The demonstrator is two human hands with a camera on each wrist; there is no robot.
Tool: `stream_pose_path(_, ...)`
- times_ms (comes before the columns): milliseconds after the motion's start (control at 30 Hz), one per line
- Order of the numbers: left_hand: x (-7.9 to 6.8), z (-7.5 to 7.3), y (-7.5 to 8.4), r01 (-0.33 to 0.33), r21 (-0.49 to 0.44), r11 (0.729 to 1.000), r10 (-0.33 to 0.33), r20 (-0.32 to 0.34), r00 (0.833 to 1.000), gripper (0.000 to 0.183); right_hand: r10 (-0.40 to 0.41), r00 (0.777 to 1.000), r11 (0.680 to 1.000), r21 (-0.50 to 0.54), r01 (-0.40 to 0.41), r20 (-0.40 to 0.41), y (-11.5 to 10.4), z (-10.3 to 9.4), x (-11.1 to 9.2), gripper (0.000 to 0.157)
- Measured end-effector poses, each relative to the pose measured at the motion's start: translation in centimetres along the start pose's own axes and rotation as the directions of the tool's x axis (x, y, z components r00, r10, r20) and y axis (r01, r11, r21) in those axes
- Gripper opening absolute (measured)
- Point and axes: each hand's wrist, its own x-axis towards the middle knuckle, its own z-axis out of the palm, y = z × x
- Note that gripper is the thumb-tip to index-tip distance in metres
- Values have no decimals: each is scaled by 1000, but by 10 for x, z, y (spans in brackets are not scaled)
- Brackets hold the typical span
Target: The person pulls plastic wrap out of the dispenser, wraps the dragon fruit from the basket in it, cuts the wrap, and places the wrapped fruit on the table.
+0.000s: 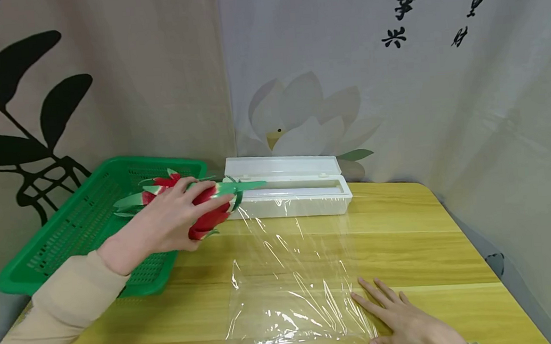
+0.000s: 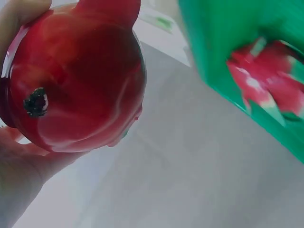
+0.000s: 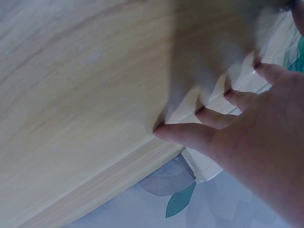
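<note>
My left hand (image 1: 177, 213) grips a red dragon fruit (image 1: 212, 223) with green scales, raised over the right rim of the green basket (image 1: 47, 262). The left wrist view shows the fruit's smooth red underside with a dark stem spot. Another dragon fruit (image 2: 266, 78) lies in the basket. A sheet of clear cling film (image 1: 289, 293) spreads over the table, running from the white dispenser box (image 1: 287, 208). My right hand (image 1: 406, 320) rests on the wood at the sheet's near right corner, fingers spread, the thumb and a fingertip by the film's edge.
The dispenser's white lid (image 1: 282, 166) stands raised at the back, against a printed fabric backdrop (image 1: 443, 101). Wood-grain tabletop (image 1: 429, 236) extends to the right of the film. The basket stands along the table's left side.
</note>
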Motion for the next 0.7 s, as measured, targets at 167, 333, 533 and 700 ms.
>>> stream_pose_path(167, 11, 10, 20, -77, -54, 996, 75, -44, 996, 100, 12, 1000, 1000, 13, -12, 1, -1, 0, 0, 85)
stream_pose_path(333, 19, 20, 39, -133, -109, 985, 128, -59, 990, 98, 4, 1000, 1000, 27, -4, 1, 0, 0, -1, 83)
stream_pose_path(533, 28, 33, 58, -184, -159, 970, 181, -35, 983, 95, -9, 1000, 1000, 14, 9, -5, 0, 0, 0, 84)
stream_pose_path(700, 36, 47, 73, -229, -180, 957, 224, -47, 973, 92, -2, 1000, 1000, 22, 2, 6, 0, 0, 0, 84)
